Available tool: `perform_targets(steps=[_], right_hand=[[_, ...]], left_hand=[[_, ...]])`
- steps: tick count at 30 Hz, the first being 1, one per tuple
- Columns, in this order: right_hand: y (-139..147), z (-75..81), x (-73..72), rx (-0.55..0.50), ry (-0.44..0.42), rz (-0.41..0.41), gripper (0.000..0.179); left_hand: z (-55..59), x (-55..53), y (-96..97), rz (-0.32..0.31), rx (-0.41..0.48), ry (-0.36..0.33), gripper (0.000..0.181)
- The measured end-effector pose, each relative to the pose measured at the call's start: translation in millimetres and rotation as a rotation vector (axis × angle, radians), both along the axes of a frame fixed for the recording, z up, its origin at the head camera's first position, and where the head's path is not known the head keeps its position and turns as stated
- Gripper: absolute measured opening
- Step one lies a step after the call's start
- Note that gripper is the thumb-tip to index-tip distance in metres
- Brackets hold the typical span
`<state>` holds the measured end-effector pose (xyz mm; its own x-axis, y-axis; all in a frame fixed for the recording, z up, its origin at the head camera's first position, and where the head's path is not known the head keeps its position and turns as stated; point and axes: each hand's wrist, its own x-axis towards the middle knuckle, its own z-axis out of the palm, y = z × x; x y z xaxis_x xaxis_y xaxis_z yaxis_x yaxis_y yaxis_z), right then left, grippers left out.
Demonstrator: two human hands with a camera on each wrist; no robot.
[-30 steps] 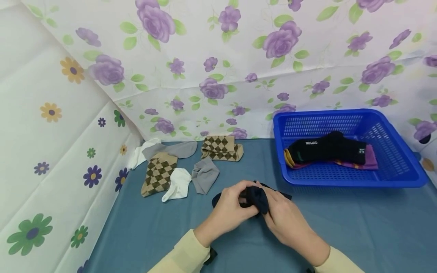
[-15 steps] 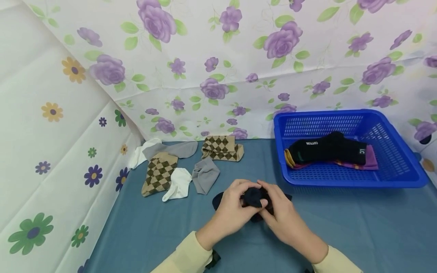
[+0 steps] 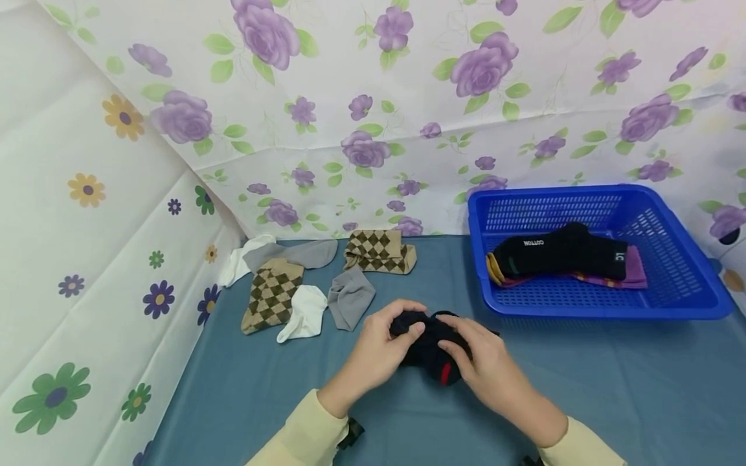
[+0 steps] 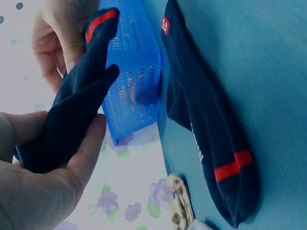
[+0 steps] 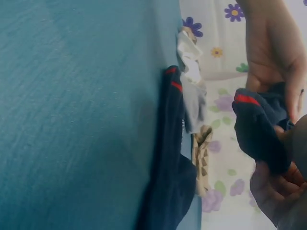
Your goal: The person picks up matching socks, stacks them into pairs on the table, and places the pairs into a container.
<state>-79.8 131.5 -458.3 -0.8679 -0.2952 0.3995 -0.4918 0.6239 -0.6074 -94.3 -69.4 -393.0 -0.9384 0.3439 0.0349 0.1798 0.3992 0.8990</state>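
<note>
Both hands are in on this one: the left hand (image 3: 381,340) pinches the held navy sock (image 3: 424,346) between thumb and fingers, and the right hand (image 3: 488,361) grips it from the other side, up above the middle of the worktop (image 3: 588,404). Its long axis slants from the left hand across to the right; the end with the red band (image 3: 446,373) points to the near edge, angled slightly right.

Directly below, the lying navy sock (image 4: 206,105) stretches along the worktop, roughly parallel to the far edge, its red-striped end towards the left edge. From the head, the hands and the held sock get in the way and cover most of it.

Over in the far left corner, a cluster: two checked socks (image 3: 271,294), two grey socks (image 3: 351,299), two white socks (image 3: 305,314). Far right, near the right hand but apart from it, sits the blue basket (image 3: 606,313), a black sock (image 3: 559,252) lying over purple fabric (image 3: 636,268) inside.

Now the left wrist view pays off: a small red patch and white lettering on the lying sock, both out of sight from the head, and a gap between the two navy socks.
</note>
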Motion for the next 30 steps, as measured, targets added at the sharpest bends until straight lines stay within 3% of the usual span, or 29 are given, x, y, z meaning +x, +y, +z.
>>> perform_targets(steps=[8, 12, 16, 18, 22, 25, 27, 30], right_hand=[[2, 16.7, 0.8, -0.047, 0.136, -0.047, 0.044], [2, 23.3, 0.8, -0.118, 0.102, 0.007, 0.038], [2, 27.7, 3.5, -0.200, -0.001, 0.116, 0.032], [2, 29.9, 3.0, -0.230, 0.013, 0.119, 0.030], [1, 35.6, -4.4, -0.149, 0.152, -0.002, 0.041], [-1, 41.3, -11.1, -0.014, 0.149, -0.045, 0.053], [-2, 45.1, -13.7, 0.050, 0.101, -0.039, 0.047], [-3, 48.4, -16.4, 0.066, 0.094, -0.036, 0.026]], left_hand=[[-18.9, -8.3, -9.5, -0.016, -0.015, 0.080, 0.037], [-22.3, -10.2, -9.5, -0.032, -0.020, 0.112, 0.030], [-14.8, -8.7, -8.6, -0.026, -0.002, 0.115, 0.019], [-5.0, -6.9, -8.3, -0.024, 0.020, 0.112, 0.019], [-5.7, -10.3, -10.6, -0.066, 0.054, 0.128, 0.027], [-16.3, -15.2, -12.7, -0.116, 0.081, 0.152, 0.031], [-16.2, -15.7, -12.8, -0.137, 0.096, 0.162, 0.030], [-17.2, -16.2, -13.1, -0.147, 0.118, 0.167, 0.025]])
